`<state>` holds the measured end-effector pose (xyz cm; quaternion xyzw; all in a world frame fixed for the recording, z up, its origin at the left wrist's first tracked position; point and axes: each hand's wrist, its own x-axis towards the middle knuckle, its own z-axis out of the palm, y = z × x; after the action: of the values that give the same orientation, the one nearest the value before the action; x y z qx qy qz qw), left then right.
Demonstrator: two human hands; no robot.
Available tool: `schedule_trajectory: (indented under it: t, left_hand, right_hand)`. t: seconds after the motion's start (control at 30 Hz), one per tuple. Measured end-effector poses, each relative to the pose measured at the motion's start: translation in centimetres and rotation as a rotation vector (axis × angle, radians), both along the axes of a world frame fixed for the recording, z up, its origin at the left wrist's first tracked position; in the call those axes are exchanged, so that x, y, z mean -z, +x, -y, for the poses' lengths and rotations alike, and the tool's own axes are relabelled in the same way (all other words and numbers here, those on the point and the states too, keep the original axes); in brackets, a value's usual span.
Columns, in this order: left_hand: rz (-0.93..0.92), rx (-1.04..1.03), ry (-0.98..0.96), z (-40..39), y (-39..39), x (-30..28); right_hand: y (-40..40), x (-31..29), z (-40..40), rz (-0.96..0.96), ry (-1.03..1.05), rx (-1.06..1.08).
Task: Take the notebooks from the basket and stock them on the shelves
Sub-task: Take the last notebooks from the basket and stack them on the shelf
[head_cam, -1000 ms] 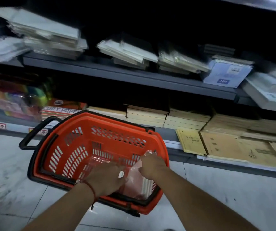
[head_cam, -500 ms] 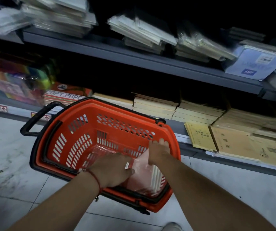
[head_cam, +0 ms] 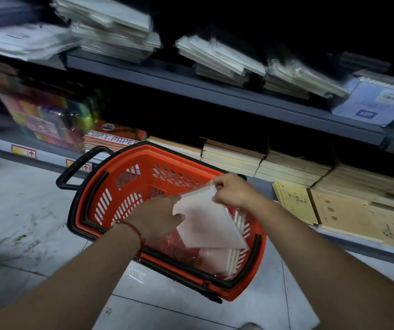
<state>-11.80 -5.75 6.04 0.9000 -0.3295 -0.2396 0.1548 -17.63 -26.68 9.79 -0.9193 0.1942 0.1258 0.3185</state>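
An orange shopping basket (head_cam: 129, 172) with black handles stands on the floor in front of the shelves. My right hand (head_cam: 235, 190) pinches the spiral-bound top of a pale pink notebook (head_cam: 205, 222), lifted and tilted above the basket. My left hand (head_cam: 157, 216) holds the notebook's left corner from below, its fingers partly hidden behind the cover. More wrapped pinkish notebooks (head_cam: 215, 260) lie in the basket bottom. The grey upper shelf (head_cam: 215, 96) carries stacks of notebooks.
The lower shelf holds brown exercise books (head_cam: 291, 167), flat yellow-brown books (head_cam: 348, 215), a copy-paper pack (head_cam: 112, 139) and coloured paper (head_cam: 48, 120). A blue spiral pad (head_cam: 376, 103) sits at the upper shelf's right. Light floor tiles (head_cam: 20, 210) lie left of the basket.
Both hands have raised one notebook out of the basket; it now tilts above the rim. The view has moved closer and tipped.
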Motion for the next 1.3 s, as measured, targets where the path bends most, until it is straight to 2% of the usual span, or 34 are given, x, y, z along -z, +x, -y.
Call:
schedule_trajectory:
  t: [0.13, 0.23, 0.3, 0.4, 0.47, 0.6, 0.73, 0.8, 0.87, 0.93, 1.0, 1.07, 1.2, 1.3]
  left_hand:
    - [0.011, -0.105, -0.101, -1.2, 0.4, -1.4]
    - [0.011, -0.107, -0.205, -1.9, 0.5, -2.5]
    - [-0.099, -0.120, -0.301, -2.4, 0.4, -3.2]
    - [-0.371, -0.169, -0.435, -3.0, -0.1, -4.3]
    - [-0.454, -0.170, -0.494, -3.3, -0.5, -5.0]
    - [-0.505, -0.264, -0.658, -3.5, -1.3, -6.5]
    - [-0.592, -0.350, -0.800, -4.3, -1.6, -7.5]
    - [-0.658, -0.421, -0.903, -4.8, -1.5, -8.2]
    - [-0.727, -0.470, -0.997, -5.1, -1.2, -8.8]
    - [-0.781, -0.550, -1.084, -5.5, -0.8, -9.3]
    - [-0.817, -0.627, -1.149, -6.2, -0.2, -9.7]
    - [-0.829, -0.652, -1.167, -6.8, 0.2, -10.1]
    - [-0.738, -0.698, -1.228, -7.2, 1.0, -12.4]
    - [-0.704, -0.703, -1.299, -7.4, 1.3, -14.9]
  right_hand:
    - [-1.6, -5.0, 0.0, 0.195, 0.238, 0.013]
    - [-2.3, -7.4, -0.1, 0.308, 0.330, -0.016]
    - [-2.5, -8.7, -0.3, 0.409, 0.420, 0.016]
    - [-2.8, -10.1, -0.4, 0.554, 0.518, 0.075]
    - [-3.2, -11.3, -0.6, 0.627, 0.517, 0.080]
    - [-3.6, -13.0, -1.2, 0.789, 0.461, 0.110]
    - [-3.7, -13.4, -1.1, 0.949, 0.375, 0.309]
    - [-3.7, -12.8, -0.6, 0.933, 0.387, 0.420]
    - [-3.4, -11.5, -0.4, 0.789, 0.387, 0.497]
    - [-3.2, -10.1, -1.2, 0.565, 0.556, 0.504]
    - [-2.9, -8.6, -2.9, 0.323, 0.835, 0.430]
    - [-2.7, -7.7, -5.1, 0.210, 0.977, 0.308]
    - [-1.7, -8.7, -7.7, 0.431, 0.911, 0.262]
    - [-0.5, -11.0, -8.5, 0.594, 0.963, 0.301]
